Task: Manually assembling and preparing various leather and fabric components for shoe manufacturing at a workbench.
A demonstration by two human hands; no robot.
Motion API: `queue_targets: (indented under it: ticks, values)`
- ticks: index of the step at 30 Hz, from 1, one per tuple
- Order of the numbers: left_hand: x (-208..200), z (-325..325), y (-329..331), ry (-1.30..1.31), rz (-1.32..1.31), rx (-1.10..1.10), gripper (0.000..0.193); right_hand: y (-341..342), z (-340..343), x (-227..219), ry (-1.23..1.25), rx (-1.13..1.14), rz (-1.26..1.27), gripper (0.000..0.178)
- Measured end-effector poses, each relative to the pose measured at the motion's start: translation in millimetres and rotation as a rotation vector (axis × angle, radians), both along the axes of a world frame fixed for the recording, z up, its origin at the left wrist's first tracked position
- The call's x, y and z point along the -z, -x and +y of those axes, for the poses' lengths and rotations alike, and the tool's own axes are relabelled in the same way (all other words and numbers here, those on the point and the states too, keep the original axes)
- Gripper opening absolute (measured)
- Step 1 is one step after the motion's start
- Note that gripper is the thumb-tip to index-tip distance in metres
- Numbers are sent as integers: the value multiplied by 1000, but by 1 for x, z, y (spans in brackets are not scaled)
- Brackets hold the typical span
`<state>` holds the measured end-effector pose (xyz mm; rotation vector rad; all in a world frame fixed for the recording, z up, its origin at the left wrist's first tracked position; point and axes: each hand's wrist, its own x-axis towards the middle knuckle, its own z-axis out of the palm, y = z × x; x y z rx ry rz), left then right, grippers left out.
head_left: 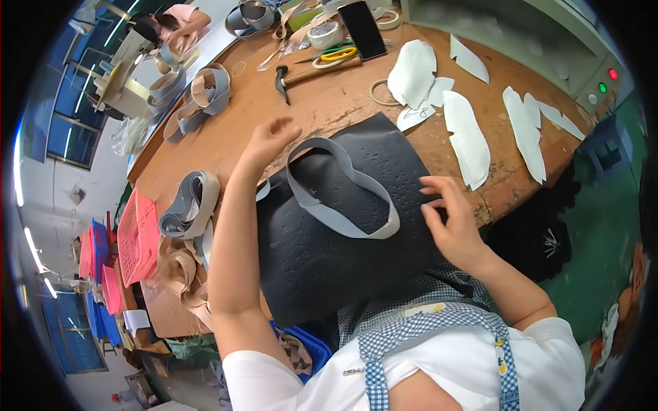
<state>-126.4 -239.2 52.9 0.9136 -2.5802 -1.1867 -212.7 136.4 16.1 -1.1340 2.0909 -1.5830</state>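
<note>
A grey strap joined into a loop [334, 220] lies on a black sheet [312, 274] dotted with small holes, which covers the table's near edge. My left hand [271, 140] is raised just beyond the loop's far left side, fingers loosely bent and apart, holding nothing. Over the sheet's right edge is my right hand [454, 222], its thumb and fingers spread and nothing between them. A gap separates it from the loop's right end. A small pale piece [263, 190] shows partly behind my left forearm.
A hammer [322, 72], scissors [336, 57] and black phone [363, 31] lie at the back. White cut pieces [468, 140] are spread to the right. Coiled grey straps [185, 209], beige strips [179, 264] and a pink basket [137, 236] stand left. Another person [181, 27] sits far left.
</note>
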Motion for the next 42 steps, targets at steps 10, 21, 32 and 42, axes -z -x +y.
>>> queue_targets:
  ticks: [10,21,32,42]
  values:
    - [-125,203,-52,-688,887,1189,19,17,20,27,24,136,50,33]
    - [-126,252,-33,-960,850,1181,41,72,20,21,93,219,237,30]
    - [-91,243,-46,-1022,734,994,38,355,-63,49,-316,622,681,44]
    - [48,283,-23,-284,92,422,22,429,-23,12,-75,650,427,20]
